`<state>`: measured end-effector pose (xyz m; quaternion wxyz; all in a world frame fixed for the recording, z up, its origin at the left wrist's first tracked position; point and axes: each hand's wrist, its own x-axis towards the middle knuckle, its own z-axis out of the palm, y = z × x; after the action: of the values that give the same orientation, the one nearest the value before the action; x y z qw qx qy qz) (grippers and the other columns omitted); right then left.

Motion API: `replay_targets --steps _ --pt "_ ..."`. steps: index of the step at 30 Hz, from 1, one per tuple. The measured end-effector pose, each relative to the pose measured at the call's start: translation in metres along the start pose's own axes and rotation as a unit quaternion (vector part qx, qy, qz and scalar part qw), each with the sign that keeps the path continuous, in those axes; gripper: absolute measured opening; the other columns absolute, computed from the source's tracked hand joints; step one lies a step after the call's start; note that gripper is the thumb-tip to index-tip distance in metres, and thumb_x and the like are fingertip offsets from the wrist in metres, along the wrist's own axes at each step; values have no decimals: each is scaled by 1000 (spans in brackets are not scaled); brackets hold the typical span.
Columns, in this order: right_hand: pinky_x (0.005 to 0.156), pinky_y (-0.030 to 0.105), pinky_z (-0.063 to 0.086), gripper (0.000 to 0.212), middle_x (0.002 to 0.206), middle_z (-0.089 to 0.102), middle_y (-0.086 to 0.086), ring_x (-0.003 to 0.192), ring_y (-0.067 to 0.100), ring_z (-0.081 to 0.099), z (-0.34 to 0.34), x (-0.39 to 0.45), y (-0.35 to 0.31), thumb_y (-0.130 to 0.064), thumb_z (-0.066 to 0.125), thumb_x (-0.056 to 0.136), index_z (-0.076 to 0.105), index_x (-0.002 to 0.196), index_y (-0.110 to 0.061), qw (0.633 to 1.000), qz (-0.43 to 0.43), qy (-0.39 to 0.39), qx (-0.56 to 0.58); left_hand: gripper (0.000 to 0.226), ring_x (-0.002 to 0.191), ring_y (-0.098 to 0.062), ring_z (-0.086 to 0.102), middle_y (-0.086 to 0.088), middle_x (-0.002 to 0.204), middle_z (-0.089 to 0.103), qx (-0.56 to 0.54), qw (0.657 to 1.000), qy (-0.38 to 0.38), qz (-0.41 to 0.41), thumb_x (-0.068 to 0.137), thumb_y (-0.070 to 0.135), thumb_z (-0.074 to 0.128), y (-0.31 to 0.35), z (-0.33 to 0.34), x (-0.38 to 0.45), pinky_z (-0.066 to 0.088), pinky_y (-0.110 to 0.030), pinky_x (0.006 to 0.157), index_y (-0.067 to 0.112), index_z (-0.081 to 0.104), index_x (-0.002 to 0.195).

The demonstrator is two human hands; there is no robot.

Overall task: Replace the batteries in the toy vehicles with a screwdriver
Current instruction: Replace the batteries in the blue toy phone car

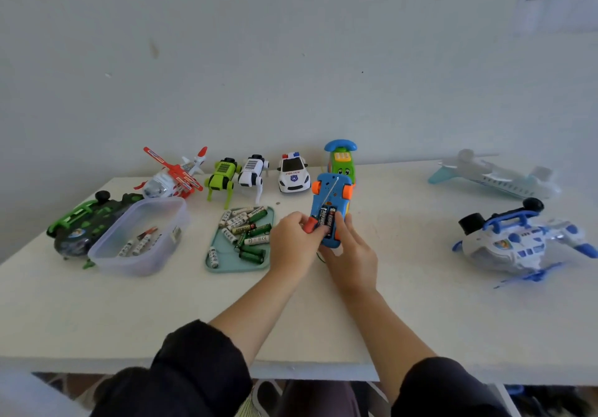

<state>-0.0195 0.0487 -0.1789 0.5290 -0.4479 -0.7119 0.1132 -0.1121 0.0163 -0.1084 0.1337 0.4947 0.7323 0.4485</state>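
A blue toy car (pixel 330 190) with orange wheels is held upside down above the white table (pixel 404 303). Its battery bay is uncovered and two black batteries (pixel 326 217) sit inside. My right hand (pixel 351 256) grips the car's near end from the right, fingers running up its side. My left hand (pixel 291 238) holds a screwdriver (pixel 309 225) by its red handle at the car's left edge. The thin shaft slants across the car's underside. A teal tray (pixel 213 267) to the left holds several loose green and white batteries.
A clear plastic tub (pixel 106 259) with a few batteries stands at the left, beside a green helicopter (pixel 84 222). Along the wall are a red helicopter (pixel 171 178), two robot dogs (pixel 239 175), a police car (pixel 293 175) and a green phone toy (pixel 341 159). A plane (pixel 495 175) and a blue helicopter (pixel 517 242) lie at the right.
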Motion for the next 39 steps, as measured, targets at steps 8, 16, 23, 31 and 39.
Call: replay_targets --steps 8,16,23,31,39 --pt "41 31 49 72 118 64 21 72 31 70 -1 3 0 1 87 46 66 115 -6 998 -47 5 -48 19 76 -30 57 -9 83 63 126 992 0 16 91 28 55 2 15 8 32 -30 57 14 52 78" --pt "40 36 50 76 119 63 21 69 34 70 -5 -1 -6 4 87 43 66 115 -6 996 -56 -18 -66 28 78 -29 58 -9 88 63 140 989 10 -40 90 35 56 7 14 2 35 -30 56 8 59 93" --pt "46 36 53 67 121 62 20 81 32 71 -7 -3 -1 -13 88 57 64 118 -5 997 -50 -11 -50 26 42 -18 37 -4 50 42 -110 980 -64 -155 77 15 66 1 2 -2 27 -21 43 9 49 58" --pt "65 47 57 60 133 54 17 110 38 61 -6 -2 1 -28 70 77 53 131 -8 998 -41 -15 -48 10 44 -12 34 -2 66 47 -185 956 60 -220 84 12 64 -45 -102 50 27 -18 34 11 55 87" --pt "87 42 50 74 153 27 11 134 29 40 -7 0 -3 -17 71 83 32 146 -15 998 26 -50 -17 34 97 -40 60 -26 106 63 106 954 190 -208 93 22 54 -112 -179 81 42 -37 73 -8 59 108"
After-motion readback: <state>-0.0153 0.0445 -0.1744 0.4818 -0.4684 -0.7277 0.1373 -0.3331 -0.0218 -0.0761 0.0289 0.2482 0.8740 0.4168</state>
